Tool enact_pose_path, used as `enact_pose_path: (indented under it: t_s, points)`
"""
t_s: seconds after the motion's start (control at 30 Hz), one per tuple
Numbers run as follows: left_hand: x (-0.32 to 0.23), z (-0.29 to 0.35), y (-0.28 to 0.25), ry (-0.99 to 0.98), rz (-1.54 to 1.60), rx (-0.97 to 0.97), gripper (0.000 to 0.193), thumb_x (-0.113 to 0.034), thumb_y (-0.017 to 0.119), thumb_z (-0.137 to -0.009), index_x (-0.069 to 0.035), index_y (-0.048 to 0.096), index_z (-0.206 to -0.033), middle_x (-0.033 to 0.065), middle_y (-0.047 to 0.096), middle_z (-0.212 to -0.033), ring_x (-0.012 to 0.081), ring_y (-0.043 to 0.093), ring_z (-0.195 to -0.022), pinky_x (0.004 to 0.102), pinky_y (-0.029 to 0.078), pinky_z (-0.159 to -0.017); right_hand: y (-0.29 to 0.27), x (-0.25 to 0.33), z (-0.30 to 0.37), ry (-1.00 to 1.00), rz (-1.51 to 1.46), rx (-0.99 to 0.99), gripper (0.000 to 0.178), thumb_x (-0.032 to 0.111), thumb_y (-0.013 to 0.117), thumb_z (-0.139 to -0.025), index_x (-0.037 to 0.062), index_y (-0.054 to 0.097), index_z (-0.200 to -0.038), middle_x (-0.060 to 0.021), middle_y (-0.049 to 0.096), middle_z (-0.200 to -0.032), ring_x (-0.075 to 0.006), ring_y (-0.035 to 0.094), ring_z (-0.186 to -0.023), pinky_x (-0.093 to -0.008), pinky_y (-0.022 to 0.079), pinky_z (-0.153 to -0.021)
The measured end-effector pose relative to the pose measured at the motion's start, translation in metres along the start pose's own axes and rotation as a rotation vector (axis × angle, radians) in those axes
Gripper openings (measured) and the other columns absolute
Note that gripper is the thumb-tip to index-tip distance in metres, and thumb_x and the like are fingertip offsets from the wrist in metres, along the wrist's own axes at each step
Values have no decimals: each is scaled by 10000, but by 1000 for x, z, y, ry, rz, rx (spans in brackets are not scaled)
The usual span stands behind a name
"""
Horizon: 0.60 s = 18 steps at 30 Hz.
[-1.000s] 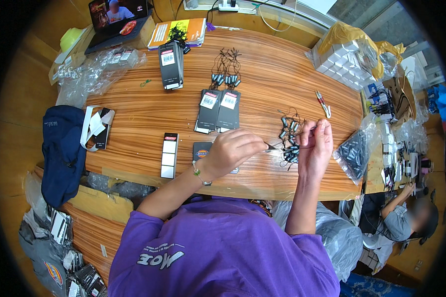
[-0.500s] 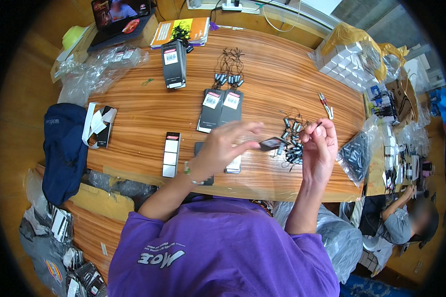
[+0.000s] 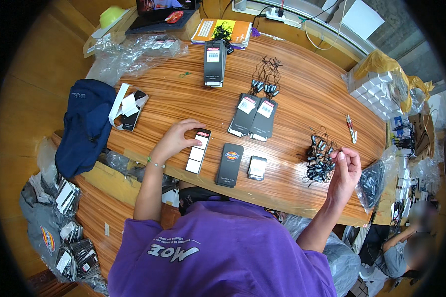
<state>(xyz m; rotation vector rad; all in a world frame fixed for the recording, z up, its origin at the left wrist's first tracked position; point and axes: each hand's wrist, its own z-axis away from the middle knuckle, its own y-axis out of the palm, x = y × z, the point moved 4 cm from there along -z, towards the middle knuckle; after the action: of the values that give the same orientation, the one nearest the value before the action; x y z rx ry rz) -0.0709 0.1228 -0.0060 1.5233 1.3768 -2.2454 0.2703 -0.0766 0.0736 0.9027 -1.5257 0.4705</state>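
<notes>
My left hand point(image 3: 176, 142) reaches over a narrow strip of white labels with a red and black top point(image 3: 197, 154). Its thumb lies at the strip's upper part and its index finger is by the top edge, the two apart. My right hand point(image 3: 346, 171) is closed, thumb and forefinger pinching a thin black cord point(image 3: 336, 152) above a heap of black cords with small shiny bluish-grey ends point(image 3: 321, 161). Between the hands lie a stack of dark grey hang tags point(image 3: 229, 166) and a small stack of whitish cards point(image 3: 257, 167).
Two stacks of corded tags point(image 3: 252, 116) lie mid-table, another point(image 3: 214, 64) behind. A blue pouch point(image 3: 85, 126) sits left; a red-and-white tool point(image 3: 351, 128), a plastic bag of dark items point(image 3: 375, 183) and white boxes point(image 3: 374, 91) are right. A co-worker point(image 3: 399, 255) sits far right.
My left hand has moved left to the label strip; the small dark card it held is out of it. My right hand stays pinched near the cord heap. The view has shifted.
</notes>
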Motion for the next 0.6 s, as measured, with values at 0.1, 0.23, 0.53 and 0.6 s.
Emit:
enact_pose_path:
  t_s: [0.1, 0.23, 0.53, 0.6]
  points:
    - [-5, 3, -2, 87, -41, -113, 405, -138, 724, -672, -23, 607, -1043, 114, 571, -1101, 268, 520, -1052, 331, 399, -921, 4, 2, 0, -3, 28, 4, 100, 14, 563, -842, 6, 556, -942, -85, 613, -799, -130, 561, -746, -236, 429, -704]
    - [-18, 15, -8, 39, 106, -250, 307, -56, 692, -699, -8, 615, -992, 101, 589, -1054, 202, 583, -943, 282, 469, -810, -2, 0, -1, -27, 54, -51, 101, 2, 576, -829, 6, 565, -930, -73, 601, -817, -123, 551, -751, -230, 425, -701]
    - [-141, -31, 34, 185, 651, -188, 154, 11, 667, -760, 15, 593, -895, 50, 634, -856, 93, 616, -786, 202, 497, -696, 32, 5, 7, -12, 248, 62, 167, -39, 590, -793, -8, 589, -957, -30, 589, -803, -79, 546, -747, -200, 424, -684]
    - [-165, -50, 57, 283, 556, -188, 126, -16, 692, -745, 4, 623, -849, 42, 649, -806, 94, 623, -756, 214, 505, -673, 37, 4, 9, -37, 301, 99, 224, -50, 591, -781, -6, 561, -999, -31, 584, -790, -74, 530, -723, -200, 412, -662]
